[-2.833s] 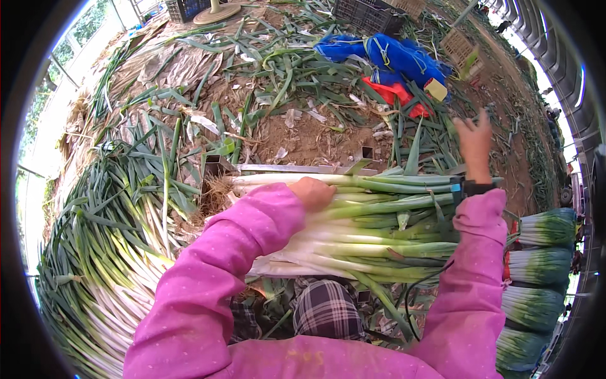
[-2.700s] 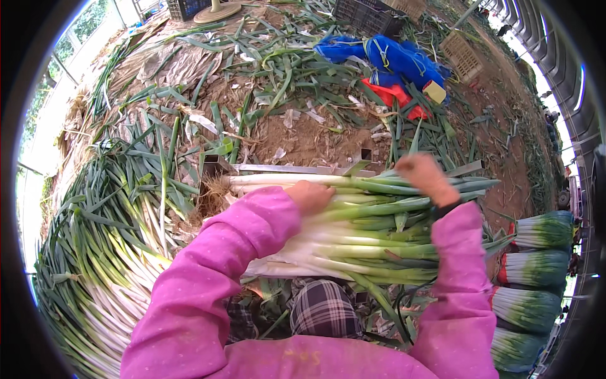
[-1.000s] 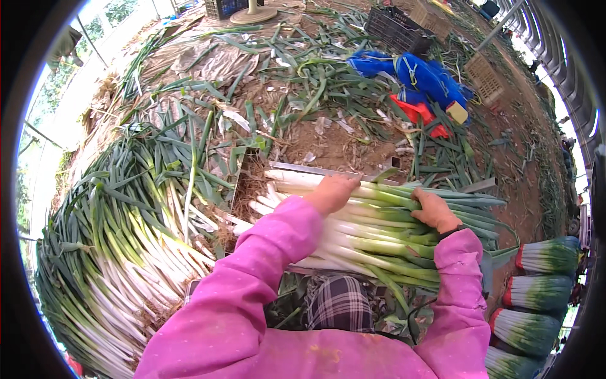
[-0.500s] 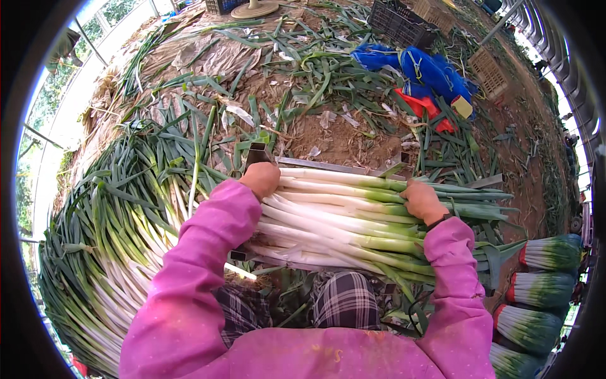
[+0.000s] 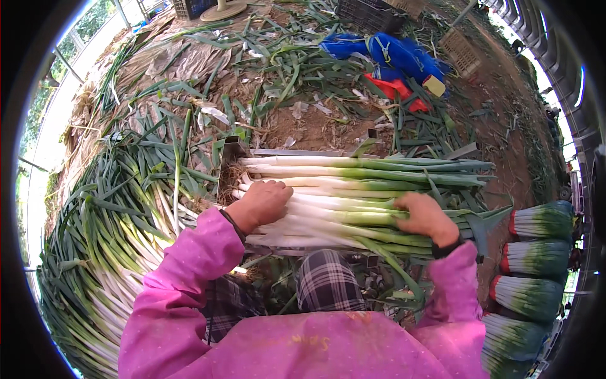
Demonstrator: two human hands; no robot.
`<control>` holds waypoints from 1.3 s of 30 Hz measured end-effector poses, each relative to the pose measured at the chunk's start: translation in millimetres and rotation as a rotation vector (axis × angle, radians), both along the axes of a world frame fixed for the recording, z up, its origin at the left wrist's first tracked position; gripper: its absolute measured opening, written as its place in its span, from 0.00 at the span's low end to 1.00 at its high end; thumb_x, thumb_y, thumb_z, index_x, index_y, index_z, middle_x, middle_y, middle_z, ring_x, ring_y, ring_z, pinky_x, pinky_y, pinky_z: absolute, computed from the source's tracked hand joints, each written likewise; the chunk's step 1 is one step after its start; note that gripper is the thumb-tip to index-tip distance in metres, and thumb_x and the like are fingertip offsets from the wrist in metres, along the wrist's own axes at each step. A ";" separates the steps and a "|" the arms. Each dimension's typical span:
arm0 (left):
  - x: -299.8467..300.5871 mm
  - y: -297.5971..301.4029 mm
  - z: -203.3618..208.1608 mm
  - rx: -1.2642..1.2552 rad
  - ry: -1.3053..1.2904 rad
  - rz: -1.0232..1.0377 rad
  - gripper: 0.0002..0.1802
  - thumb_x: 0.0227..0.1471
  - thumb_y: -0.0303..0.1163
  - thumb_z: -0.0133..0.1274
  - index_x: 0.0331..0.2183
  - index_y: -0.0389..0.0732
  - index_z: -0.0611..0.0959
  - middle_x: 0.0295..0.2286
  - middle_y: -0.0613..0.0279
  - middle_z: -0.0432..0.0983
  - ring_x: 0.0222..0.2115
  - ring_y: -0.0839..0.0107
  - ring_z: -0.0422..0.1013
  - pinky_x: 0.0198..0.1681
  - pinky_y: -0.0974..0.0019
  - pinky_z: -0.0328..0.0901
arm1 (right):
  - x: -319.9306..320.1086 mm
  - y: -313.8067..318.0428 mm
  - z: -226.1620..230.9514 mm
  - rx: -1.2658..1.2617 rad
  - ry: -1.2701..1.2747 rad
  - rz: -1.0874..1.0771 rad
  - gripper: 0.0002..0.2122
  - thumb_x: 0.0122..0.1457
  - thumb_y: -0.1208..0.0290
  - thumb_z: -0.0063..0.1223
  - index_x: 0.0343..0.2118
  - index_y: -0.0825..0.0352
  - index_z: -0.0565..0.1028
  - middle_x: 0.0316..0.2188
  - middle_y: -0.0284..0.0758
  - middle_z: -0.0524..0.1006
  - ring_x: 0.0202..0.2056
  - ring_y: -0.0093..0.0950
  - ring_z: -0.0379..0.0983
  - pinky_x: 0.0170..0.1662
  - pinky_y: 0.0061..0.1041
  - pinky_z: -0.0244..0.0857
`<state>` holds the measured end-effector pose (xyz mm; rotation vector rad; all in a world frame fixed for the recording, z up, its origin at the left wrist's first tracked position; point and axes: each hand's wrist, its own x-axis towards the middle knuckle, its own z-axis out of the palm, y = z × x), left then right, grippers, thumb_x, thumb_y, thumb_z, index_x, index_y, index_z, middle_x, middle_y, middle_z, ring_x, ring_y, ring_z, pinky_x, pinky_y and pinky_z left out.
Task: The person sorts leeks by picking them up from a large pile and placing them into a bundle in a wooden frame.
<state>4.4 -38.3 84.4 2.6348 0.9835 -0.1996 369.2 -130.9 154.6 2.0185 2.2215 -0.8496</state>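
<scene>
"Leaf-strewn ground (image 5: 331, 134); how far along?"
"Loose heap (image 5: 120, 252) left, bundles (image 5: 535, 258) right seemingly done, leeks (image 5: 328, 211) on the rack (image 5: 232, 148) between unbundled."
"Gripping?"
"Left hand (image 5: 262, 205) curls over white ends, right hand (image 5: 424, 218) over green; whether fingers (image 5: 276, 187) clamp, I can't tell."

A: Where does this view look from?

B: The wearer's head: the left of two fisheye cameras mounted side by side, aimed down and somewhat forward.

A: How near is it?

B: Close. The left hand (image 5: 262, 203) and right hand (image 5: 426, 218) fall near mid-frame, over the long green onions (image 5: 353, 218); pink sleeves (image 5: 192, 249) rise from the lower edge, with a plaid knee (image 5: 328, 284) between them.

A: And farther out?

B: Wide, past a blue net (image 5: 398, 54) to a black crate (image 5: 366, 15) at the top. Straight lines bow toward the rim.
</scene>
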 end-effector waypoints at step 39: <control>-5.6 100.6 -63.8 0.088 0.166 0.346 0.17 0.49 0.36 0.52 0.42 0.40 0.76 0.36 0.51 0.76 0.41 0.54 0.72 0.43 0.55 0.67 | 20.0 103.1 -82.1 0.401 -0.530 0.006 0.20 0.48 0.60 0.60 0.47 0.53 0.75 0.43 0.33 0.77 0.49 0.34 0.67 0.50 0.34 0.63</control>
